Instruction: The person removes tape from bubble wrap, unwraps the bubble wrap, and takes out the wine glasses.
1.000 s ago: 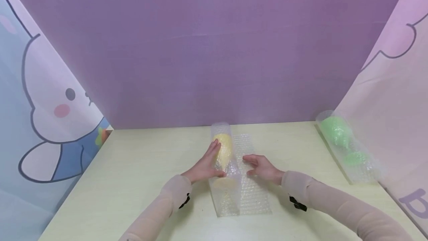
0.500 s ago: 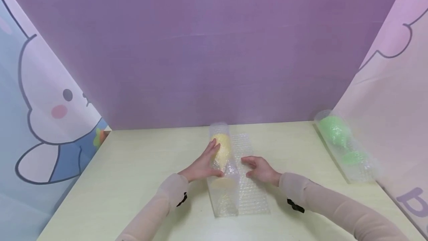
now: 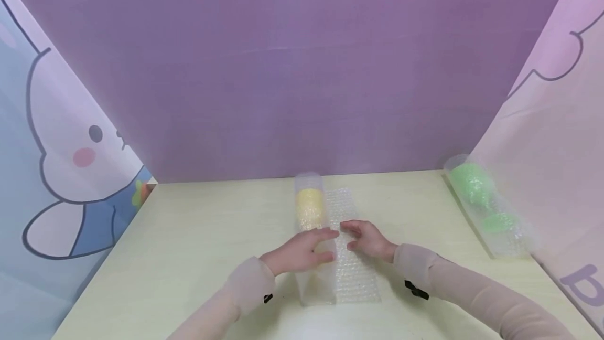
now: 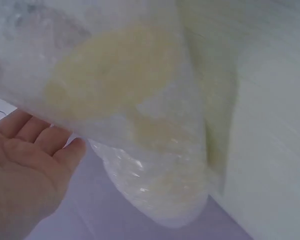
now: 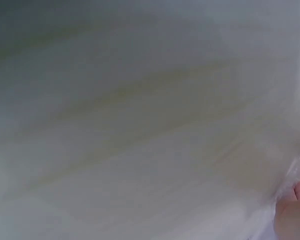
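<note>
A yellow stemmed goblet lies rolled in clear bubble wrap near the middle of the table, its rim toward the back wall. Across the lower part of the roll reaches my left hand, fingers extended, hiding the stem and much of the foot. In the left wrist view the goblet's round foot shows through the wrap, with the fingers beside the wrap's edge. My right hand is over the flat loose part of the wrap, fingers loosely bent and holding nothing; contact with the sheet cannot be made out.
At the right edge of the pale table lies a green goblet wrapped in bubble wrap. A purple wall stands behind the table, with printed cloth panels at both sides.
My left hand has left the goblet's bowl and moved down and to the right, over the stem and foot. The right hand and the wrapped goblet have stayed almost still.
</note>
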Demonstrator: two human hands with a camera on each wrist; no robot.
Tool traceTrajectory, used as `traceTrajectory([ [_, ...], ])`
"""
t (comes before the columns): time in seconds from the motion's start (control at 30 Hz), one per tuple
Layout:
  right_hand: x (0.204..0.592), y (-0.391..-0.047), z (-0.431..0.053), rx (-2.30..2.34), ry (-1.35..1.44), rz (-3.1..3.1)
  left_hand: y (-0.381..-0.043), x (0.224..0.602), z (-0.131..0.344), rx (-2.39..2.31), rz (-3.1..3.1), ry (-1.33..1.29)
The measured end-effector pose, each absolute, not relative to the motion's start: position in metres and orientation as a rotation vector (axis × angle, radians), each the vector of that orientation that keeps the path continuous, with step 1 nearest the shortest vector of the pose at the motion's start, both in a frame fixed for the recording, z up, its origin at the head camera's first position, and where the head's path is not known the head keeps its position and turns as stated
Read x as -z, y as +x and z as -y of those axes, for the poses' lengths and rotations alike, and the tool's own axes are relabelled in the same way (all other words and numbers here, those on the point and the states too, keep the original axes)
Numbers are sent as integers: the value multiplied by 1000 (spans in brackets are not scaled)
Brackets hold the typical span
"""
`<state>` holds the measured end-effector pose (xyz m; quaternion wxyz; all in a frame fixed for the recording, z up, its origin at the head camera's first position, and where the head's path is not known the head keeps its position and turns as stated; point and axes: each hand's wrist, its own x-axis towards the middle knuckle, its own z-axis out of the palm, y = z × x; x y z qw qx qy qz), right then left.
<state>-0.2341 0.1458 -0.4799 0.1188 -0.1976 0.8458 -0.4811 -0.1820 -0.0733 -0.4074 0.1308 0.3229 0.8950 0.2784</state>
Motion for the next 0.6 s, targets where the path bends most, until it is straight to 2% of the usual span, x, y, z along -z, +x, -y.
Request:
traceTrajectory([
  [0.6,481,-237,-146,1394,-577,-2493,-161,404,93,-672,-2618,850],
])
